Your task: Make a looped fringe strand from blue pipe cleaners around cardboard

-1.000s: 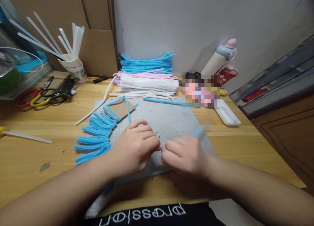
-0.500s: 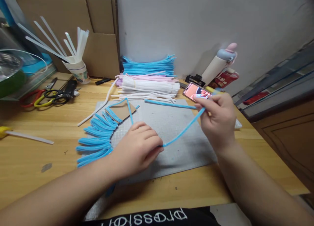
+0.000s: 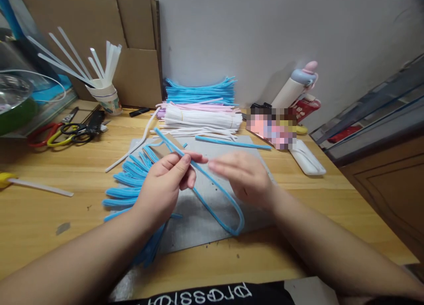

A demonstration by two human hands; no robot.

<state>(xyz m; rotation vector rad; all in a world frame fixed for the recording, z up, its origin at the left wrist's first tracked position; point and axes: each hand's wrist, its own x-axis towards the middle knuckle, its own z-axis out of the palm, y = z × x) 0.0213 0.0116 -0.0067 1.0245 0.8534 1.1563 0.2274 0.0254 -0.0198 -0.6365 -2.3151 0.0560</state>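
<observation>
My left hand [image 3: 167, 181] pinches a blue pipe cleaner [image 3: 218, 207] near the cardboard piece [image 3: 164, 148]; the stem is folded into a long loop that lies on the grey mat [image 3: 238, 159]. My right hand [image 3: 241, 177] is blurred, its fingers stretched toward the left hand over the loop's upper strand. A fan of folded blue pipe cleaner loops [image 3: 127, 185] is fixed round the cardboard, partly hidden under my left hand.
Stacks of blue [image 3: 198, 90], pink and white pipe cleaners [image 3: 202, 117] lie at the back. A cup of white sticks [image 3: 102, 95], scissors [image 3: 66, 130], a phone [image 3: 271, 128], a bottle [image 3: 294, 86] and a white case [image 3: 306, 157] stand around the mat. A loose blue stem [image 3: 232, 142] lies ahead.
My right hand drew the blue stem out to the right, then came back toward the left hand, folding it into a loop. My left hand lifted toward the cardboard.
</observation>
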